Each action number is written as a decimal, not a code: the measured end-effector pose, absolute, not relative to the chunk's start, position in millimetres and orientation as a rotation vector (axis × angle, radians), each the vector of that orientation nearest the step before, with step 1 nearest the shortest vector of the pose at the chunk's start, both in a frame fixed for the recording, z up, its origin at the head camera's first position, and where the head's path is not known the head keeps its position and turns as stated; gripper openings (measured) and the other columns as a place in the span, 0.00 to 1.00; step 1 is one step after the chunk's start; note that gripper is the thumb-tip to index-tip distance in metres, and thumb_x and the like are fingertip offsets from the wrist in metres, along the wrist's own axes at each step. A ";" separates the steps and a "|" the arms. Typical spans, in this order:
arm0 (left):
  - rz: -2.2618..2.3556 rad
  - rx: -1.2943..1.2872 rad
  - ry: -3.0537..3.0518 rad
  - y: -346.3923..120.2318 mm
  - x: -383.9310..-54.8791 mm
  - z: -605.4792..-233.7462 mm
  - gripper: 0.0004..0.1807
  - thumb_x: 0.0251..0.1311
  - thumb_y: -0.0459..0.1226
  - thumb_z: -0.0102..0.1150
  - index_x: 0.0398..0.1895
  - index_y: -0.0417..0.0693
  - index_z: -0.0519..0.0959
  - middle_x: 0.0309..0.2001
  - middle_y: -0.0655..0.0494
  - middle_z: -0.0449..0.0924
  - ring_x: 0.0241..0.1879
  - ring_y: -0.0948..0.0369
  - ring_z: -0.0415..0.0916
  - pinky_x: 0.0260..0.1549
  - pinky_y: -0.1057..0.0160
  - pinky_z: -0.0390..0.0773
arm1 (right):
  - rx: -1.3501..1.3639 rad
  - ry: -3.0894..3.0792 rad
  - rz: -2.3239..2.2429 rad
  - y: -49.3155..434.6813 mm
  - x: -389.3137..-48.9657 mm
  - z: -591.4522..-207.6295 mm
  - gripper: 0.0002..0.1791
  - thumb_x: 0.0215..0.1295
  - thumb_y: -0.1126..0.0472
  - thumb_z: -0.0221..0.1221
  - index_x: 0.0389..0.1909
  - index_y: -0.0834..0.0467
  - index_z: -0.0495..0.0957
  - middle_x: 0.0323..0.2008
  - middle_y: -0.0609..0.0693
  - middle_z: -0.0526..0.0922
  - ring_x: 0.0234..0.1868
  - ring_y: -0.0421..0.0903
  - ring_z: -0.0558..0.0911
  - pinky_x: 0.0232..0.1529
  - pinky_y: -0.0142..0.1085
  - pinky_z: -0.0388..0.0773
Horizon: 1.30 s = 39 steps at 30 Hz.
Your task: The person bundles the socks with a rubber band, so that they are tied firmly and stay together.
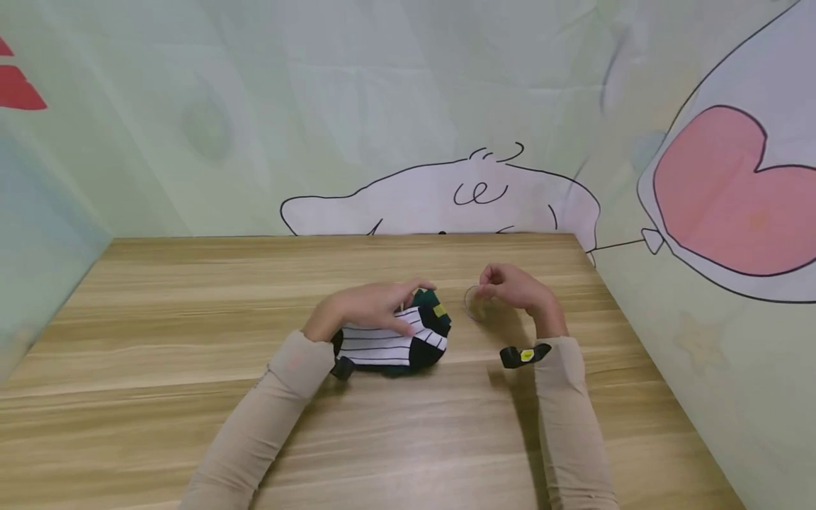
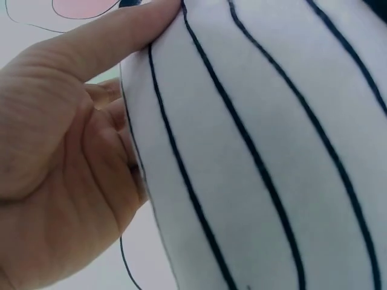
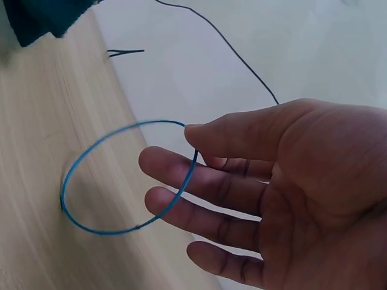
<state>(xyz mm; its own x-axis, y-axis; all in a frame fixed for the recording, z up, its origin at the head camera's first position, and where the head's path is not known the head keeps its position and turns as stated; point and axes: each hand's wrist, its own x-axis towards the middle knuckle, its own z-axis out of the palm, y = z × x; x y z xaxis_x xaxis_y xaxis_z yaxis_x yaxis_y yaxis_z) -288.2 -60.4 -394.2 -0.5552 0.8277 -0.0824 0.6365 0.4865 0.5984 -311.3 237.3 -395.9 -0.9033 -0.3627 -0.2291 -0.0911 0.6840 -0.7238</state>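
Observation:
In the head view a bundle of socks lies on the table. On top is a white sock (image 1: 376, 346) with thin black stripes and black patches. A dark green sock (image 1: 423, 300) with a yellow patch shows at its far edge. My left hand (image 1: 372, 306) grips the bundle from the far side. The left wrist view has the thumb on the striped fabric (image 2: 224, 145) and the other fingers partly hidden behind it. To the right, my right hand (image 1: 518, 289) pinches a thin blue elastic band (image 3: 110, 232) between thumb and index finger; the other fingers are spread loosely.
A wood-grain table (image 1: 172, 312) runs under both hands. Behind it and on the right hangs a pale cloth (image 1: 414, 92) with cartoon drawings, including a pink heart (image 1: 714, 198). Black camera straps (image 1: 524, 355) are on the wrists.

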 end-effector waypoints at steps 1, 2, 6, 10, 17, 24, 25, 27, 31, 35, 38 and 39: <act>0.750 1.214 2.375 -60.9 -288.2 -393.3 0.44 0.63 0.42 0.68 0.76 0.44 0.54 0.34 0.55 0.71 0.31 0.61 0.66 0.35 0.61 0.70 | -0.356 2.539 -1.082 237.0 -311.1 -395.4 0.06 0.70 0.64 0.58 0.37 0.63 0.73 0.39 0.58 0.81 0.44 0.54 0.77 0.43 0.40 0.68; 0.763 1.201 2.374 -61.4 -288.2 -392.1 0.44 0.64 0.43 0.67 0.76 0.44 0.54 0.35 0.54 0.72 0.32 0.61 0.67 0.35 0.60 0.71 | -0.354 2.534 -1.100 236.8 -310.8 -394.7 0.06 0.70 0.64 0.58 0.37 0.63 0.73 0.39 0.58 0.82 0.43 0.55 0.78 0.43 0.40 0.69; 0.801 1.157 2.389 -63.9 -287.9 -388.1 0.44 0.65 0.43 0.66 0.78 0.50 0.52 0.43 0.51 0.75 0.38 0.58 0.71 0.40 0.58 0.74 | -0.344 2.522 -1.134 235.9 -309.7 -393.1 0.05 0.71 0.65 0.57 0.37 0.63 0.72 0.38 0.58 0.83 0.43 0.53 0.79 0.46 0.43 0.71; 0.823 1.152 2.405 -68.3 -288.9 -385.2 0.43 0.66 0.43 0.65 0.78 0.54 0.52 0.47 0.50 0.75 0.41 0.57 0.72 0.44 0.57 0.74 | -0.344 2.500 -1.176 235.4 -308.6 -390.9 0.05 0.72 0.65 0.55 0.38 0.63 0.71 0.39 0.58 0.83 0.43 0.53 0.80 0.53 0.51 0.73; 0.867 1.184 2.425 -76.1 -289.1 -379.0 0.43 0.66 0.42 0.65 0.78 0.53 0.52 0.50 0.47 0.77 0.42 0.56 0.74 0.46 0.54 0.75 | -0.409 2.426 -1.295 236.0 -309.1 -388.9 0.06 0.75 0.65 0.53 0.39 0.64 0.70 0.34 0.58 0.83 0.39 0.51 0.81 0.53 0.56 0.72; 0.884 1.209 2.444 -79.6 -289.8 -374.2 0.42 0.67 0.41 0.63 0.79 0.53 0.52 0.49 0.47 0.77 0.40 0.57 0.73 0.42 0.56 0.75 | -0.432 2.398 -1.396 234.7 -306.3 -383.0 0.07 0.75 0.64 0.53 0.41 0.65 0.71 0.31 0.58 0.83 0.33 0.50 0.81 0.42 0.47 0.77; 0.891 1.213 2.456 -80.2 -290.1 -373.1 0.42 0.67 0.41 0.63 0.79 0.54 0.53 0.47 0.48 0.77 0.38 0.57 0.73 0.39 0.57 0.75 | -0.435 2.405 -1.404 234.3 -305.5 -381.1 0.07 0.75 0.63 0.54 0.41 0.64 0.70 0.31 0.58 0.83 0.32 0.50 0.80 0.40 0.44 0.77; 0.912 1.217 2.476 -81.8 -290.6 -371.2 0.41 0.67 0.40 0.63 0.79 0.53 0.53 0.44 0.49 0.76 0.35 0.57 0.71 0.36 0.58 0.74 | -0.446 2.403 -1.436 233.0 -303.5 -376.9 0.07 0.75 0.63 0.54 0.42 0.64 0.70 0.30 0.57 0.83 0.30 0.48 0.79 0.35 0.39 0.74; 0.949 1.190 2.526 -85.4 -291.1 -368.0 0.41 0.68 0.41 0.62 0.79 0.55 0.53 0.44 0.49 0.75 0.34 0.58 0.70 0.34 0.58 0.73 | -0.474 2.364 -1.531 231.0 -300.9 -370.2 0.08 0.75 0.63 0.55 0.45 0.65 0.69 0.31 0.57 0.82 0.28 0.45 0.77 0.31 0.34 0.73; 0.990 1.166 2.569 -89.2 -290.9 -365.7 0.41 0.68 0.43 0.62 0.79 0.59 0.53 0.42 0.50 0.75 0.33 0.58 0.69 0.32 0.58 0.72 | -0.493 2.294 -1.613 230.4 -299.1 -366.0 0.11 0.75 0.64 0.54 0.49 0.68 0.69 0.33 0.55 0.82 0.27 0.44 0.77 0.31 0.33 0.75; 1.018 1.167 2.595 -91.4 -290.4 -363.9 0.41 0.68 0.43 0.63 0.79 0.59 0.53 0.40 0.51 0.75 0.31 0.58 0.68 0.29 0.58 0.71 | -0.516 2.256 -1.656 230.0 -297.4 -363.5 0.12 0.76 0.65 0.52 0.52 0.70 0.69 0.35 0.52 0.83 0.28 0.44 0.78 0.33 0.35 0.78; 1.026 1.168 2.602 -91.9 -290.1 -363.1 0.41 0.68 0.43 0.63 0.79 0.59 0.53 0.39 0.51 0.74 0.30 0.58 0.68 0.29 0.58 0.71 | -0.525 2.246 -1.671 229.6 -296.9 -362.9 0.12 0.76 0.65 0.52 0.53 0.70 0.69 0.35 0.52 0.83 0.29 0.44 0.79 0.36 0.37 0.79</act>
<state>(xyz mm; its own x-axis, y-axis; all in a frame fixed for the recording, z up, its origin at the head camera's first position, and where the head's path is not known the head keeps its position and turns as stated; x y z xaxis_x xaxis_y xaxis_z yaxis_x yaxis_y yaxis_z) -290.1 -91.9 -363.1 -0.6977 0.6971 0.1651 0.6221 0.4753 0.6221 -296.9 229.6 -362.9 -0.8906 -0.4545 -0.0168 -0.1145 0.2600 -0.9588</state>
